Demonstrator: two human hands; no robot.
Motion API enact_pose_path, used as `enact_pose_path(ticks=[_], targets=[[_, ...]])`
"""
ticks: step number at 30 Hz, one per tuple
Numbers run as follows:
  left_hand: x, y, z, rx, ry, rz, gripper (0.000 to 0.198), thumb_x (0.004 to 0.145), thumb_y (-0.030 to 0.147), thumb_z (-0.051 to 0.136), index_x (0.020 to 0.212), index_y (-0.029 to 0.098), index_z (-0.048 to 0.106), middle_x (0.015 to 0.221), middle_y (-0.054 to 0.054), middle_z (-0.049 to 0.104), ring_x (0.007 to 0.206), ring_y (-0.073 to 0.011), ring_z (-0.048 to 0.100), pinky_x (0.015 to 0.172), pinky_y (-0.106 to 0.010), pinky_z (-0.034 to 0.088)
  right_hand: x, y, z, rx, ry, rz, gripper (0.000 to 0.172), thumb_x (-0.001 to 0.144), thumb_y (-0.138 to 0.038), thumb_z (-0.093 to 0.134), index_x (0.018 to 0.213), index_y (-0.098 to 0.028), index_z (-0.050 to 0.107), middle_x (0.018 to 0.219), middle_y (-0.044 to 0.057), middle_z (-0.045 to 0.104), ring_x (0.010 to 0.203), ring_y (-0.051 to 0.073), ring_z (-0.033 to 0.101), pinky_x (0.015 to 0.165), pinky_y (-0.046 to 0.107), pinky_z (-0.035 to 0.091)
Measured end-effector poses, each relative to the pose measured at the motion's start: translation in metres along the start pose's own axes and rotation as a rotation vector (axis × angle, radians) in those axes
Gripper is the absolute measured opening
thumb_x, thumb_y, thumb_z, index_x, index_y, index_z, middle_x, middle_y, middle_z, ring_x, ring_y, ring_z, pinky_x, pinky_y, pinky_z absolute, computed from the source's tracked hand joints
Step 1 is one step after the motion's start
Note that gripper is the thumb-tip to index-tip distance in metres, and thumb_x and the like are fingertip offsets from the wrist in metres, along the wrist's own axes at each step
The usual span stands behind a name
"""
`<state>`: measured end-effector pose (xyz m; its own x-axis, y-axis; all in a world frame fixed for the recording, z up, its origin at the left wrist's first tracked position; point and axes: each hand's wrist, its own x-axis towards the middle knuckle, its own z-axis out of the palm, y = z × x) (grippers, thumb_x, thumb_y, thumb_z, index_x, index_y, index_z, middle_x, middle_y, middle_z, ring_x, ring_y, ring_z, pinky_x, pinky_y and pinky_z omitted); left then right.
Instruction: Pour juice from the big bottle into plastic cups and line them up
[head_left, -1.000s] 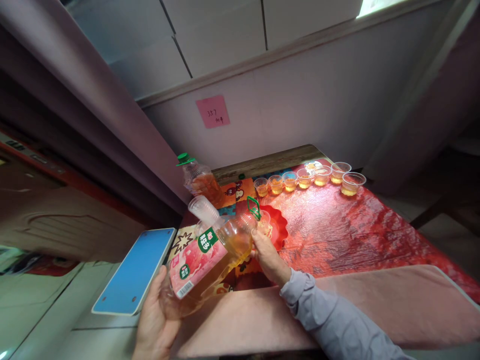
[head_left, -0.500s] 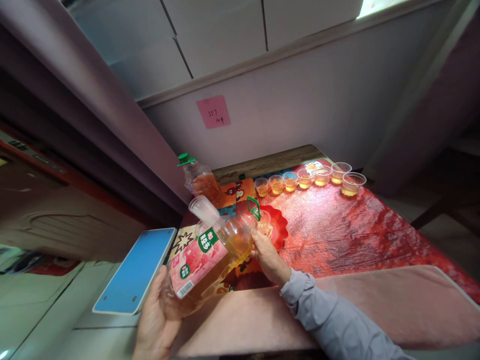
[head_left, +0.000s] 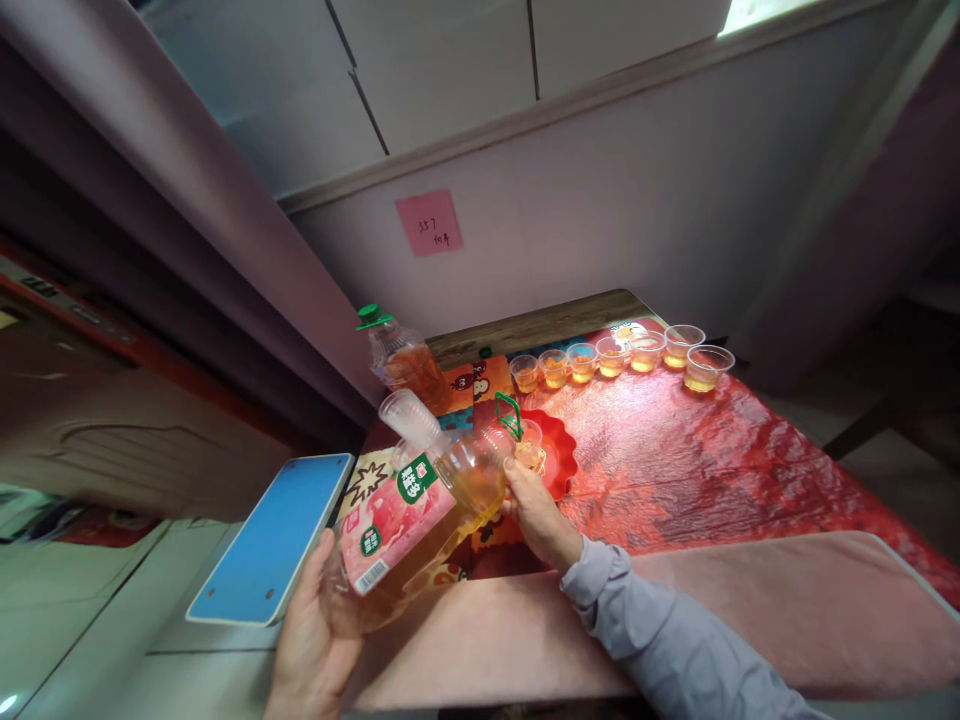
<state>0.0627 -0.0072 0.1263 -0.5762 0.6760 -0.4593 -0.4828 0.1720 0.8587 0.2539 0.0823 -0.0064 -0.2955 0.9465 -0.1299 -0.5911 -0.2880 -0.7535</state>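
Note:
A large clear juice bottle [head_left: 420, 530] with a pink label lies tilted between my hands, its neck with a green carrying loop [head_left: 508, 416] pointing to the upper right. My left hand [head_left: 319, 610] grips its base, and my right hand [head_left: 541, 515] grips it near the shoulder. Under the mouth, a clear plastic cup [head_left: 531, 437] stands in a red scalloped dish [head_left: 561, 455], partly hidden by the bottle. Whether juice is flowing I cannot tell. Behind the bottle a stack of clear cups [head_left: 409, 415] leans at an angle.
Several clear cups [head_left: 611, 357] with amber juice form a row along the table's far side. A second juice bottle [head_left: 405, 360] with a green cap stands at the back left. A pink cloth [head_left: 750, 610] covers the near edge; a blue-topped stool [head_left: 274, 540] is at left.
Hardly anything differs. Both hands keep the bottle tilted over the dish in the same place; the view has shifted very slightly.

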Motion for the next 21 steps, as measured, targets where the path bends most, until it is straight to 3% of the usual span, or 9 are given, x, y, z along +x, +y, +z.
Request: enact_pose_path(ticks=[16, 21], targets=[[-0.0022, 0.0003, -0.0006, -0.110, -0.039, -0.093, 0.057, 0.104, 0.024, 0.055, 0.161, 0.018, 0.060, 0.116, -0.013, 0.085, 0.115, -0.0379, 0.080, 0.107, -0.060, 0.061, -0.0028, -0.0026, 0.0017, 0.006, -0.005, 0.005, 0.073, 0.089, -0.088, 0.068, 0.133, -0.029, 0.073, 0.129, 0.009, 0.081, 0.119, 0.032, 0.077, 0.095, 0.045, 0.065], [-0.0019, 0.0008, -0.0017, -0.097, -0.032, -0.081, 0.057, 0.105, 0.022, 0.054, 0.162, 0.014, 0.058, 0.112, -0.014, 0.085, 0.111, -0.0372, 0.081, 0.106, -0.058, 0.062, -0.0026, -0.0013, 0.0008, 0.012, 0.000, 0.007, 0.076, 0.088, -0.088, 0.069, 0.134, -0.028, 0.073, 0.131, 0.009, 0.081, 0.121, 0.030, 0.077, 0.095, 0.043, 0.065]])
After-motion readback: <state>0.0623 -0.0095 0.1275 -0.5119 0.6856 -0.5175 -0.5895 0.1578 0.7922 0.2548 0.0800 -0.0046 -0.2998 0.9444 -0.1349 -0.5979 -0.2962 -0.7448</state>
